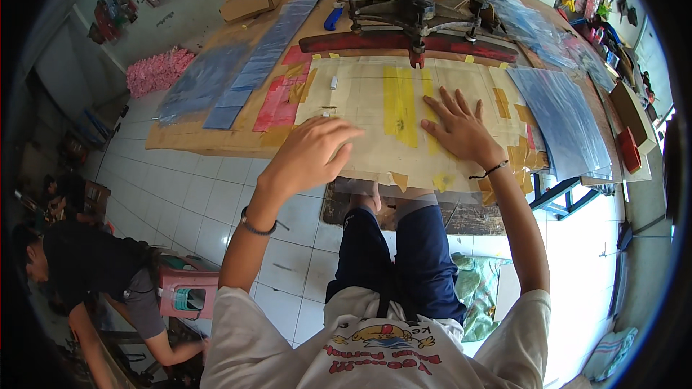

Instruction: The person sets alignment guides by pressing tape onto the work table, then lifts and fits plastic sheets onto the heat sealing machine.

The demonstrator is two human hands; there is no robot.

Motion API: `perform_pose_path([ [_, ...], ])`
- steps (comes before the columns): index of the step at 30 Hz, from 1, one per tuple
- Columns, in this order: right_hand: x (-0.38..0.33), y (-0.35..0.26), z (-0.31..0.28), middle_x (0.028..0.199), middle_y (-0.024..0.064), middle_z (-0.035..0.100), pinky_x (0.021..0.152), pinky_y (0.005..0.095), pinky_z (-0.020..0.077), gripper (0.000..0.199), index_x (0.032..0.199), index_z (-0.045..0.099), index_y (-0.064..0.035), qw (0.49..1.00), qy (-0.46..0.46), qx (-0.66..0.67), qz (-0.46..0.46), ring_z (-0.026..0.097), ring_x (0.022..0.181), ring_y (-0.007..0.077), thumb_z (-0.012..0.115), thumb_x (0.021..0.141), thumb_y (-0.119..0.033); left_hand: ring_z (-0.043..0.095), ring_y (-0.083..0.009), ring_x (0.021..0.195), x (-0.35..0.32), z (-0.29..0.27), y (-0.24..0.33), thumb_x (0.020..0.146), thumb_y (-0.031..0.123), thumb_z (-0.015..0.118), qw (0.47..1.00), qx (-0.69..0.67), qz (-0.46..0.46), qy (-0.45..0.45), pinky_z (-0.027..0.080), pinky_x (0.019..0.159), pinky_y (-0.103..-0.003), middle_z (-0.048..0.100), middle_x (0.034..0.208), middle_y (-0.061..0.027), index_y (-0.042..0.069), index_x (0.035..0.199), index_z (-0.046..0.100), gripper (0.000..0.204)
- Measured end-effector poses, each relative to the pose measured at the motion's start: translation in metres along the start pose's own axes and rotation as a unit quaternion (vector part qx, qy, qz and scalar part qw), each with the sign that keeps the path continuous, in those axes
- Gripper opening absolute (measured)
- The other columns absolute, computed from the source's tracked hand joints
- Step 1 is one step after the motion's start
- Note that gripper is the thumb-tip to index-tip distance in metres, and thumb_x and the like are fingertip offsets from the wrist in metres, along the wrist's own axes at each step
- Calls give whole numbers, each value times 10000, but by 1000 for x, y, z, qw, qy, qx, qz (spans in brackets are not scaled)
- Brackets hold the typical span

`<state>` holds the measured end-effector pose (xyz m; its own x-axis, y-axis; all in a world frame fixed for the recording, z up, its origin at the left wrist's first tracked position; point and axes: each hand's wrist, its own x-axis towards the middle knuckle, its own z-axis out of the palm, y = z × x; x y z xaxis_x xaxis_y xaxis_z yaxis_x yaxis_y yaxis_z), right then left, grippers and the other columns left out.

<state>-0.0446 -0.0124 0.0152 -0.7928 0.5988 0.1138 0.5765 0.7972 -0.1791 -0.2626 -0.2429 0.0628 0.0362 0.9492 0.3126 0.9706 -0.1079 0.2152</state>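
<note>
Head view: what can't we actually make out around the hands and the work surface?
- Left hand: its back faces the camera, so whether the fingertips grip anything is hidden.
- Clear sheet on the taped board: its edges are too faint to trace.
- Red bar: the gap below it is hidden by the machine arm.
- Small white piece: too small to identify.
- Right hand: palm contact hidden.

Table [216,137]: spans the upper half of the view.
Press machine [411,14]: at the far edge, middle.
Taped sheet [375,112]: on the table, at the near edge, below the press.
Right hand [461,126]: flat on the sheet.
Left hand [310,155]: at the near edge, left of the right hand.
Plastic bag stacks [555,119]: toward the right edge.
Cardboard box [252,0]: far left corner.
</note>
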Motion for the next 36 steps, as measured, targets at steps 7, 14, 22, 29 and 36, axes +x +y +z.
perform_pose_path([
  [7, 25, 1, 8, 1650, 152, 239, 1173, 708, 44, 684, 1549, 385, -241, 1000, 9, 11, -14, 148, 1532, 400, 372, 998, -646, 284, -322, 1497, 71, 31, -67, 1005, 531, 502, 991, 73, -72, -88, 249, 1229, -421, 317, 1609, -184, -5, 1505, 400, 740],
  [14, 34, -5, 13, 1650, 155, 239, 1174, 705, 40, 692, 1547, 391, -245, 1000, 15, 8, -14, 152, 1532, 398, 364, 993, -658, 190, -314, 1531, 97, 51, -93, 975, 659, 441, 986, 80, -94, -111, 169, 1256, -410, 237, 1638, -195, -3, 1546, 316, 883],
  [22, 33, -8, 11, 1640, 165, 261, 1167, 715, 63, 671, 1533, 417, -241, 999, 18, 15, -24, 173, 1525, 408, 379, 998, -643, 303, -334, 1490, 98, 58, -93, 926, 720, 459, 986, 105, -95, -86, 238, 1234, -426, 327, 1593, -227, -71, 1509, 338, 990],
  [29, 43, 18, 6, 1618, 135, 322, 1179, 674, 140, 604, 1502, 456, -222, 999, 36, 11, 2, 257, 1502, 384, 405, 1017, -579, 334, -342, 1475, 98, 64, -94, 933, 711, 449, 986, 109, -108, -65, 291, 1210, -424, 349, 1579, -237, -85, 1499, 342, 983],
  [36, 44, 76, 5, 1552, 147, 434, 1199, 470, 234, 540, 1447, 539, -187, 995, 102, 17, 0, 349, 1467, 314, 446, 1024, -509, 295, -315, 1496, 105, 60, -96, 958, 681, 429, 980, 116, -132, -97, 257, 1227, -395, 308, 1614, -189, -47, 1527, 331, 929],
])
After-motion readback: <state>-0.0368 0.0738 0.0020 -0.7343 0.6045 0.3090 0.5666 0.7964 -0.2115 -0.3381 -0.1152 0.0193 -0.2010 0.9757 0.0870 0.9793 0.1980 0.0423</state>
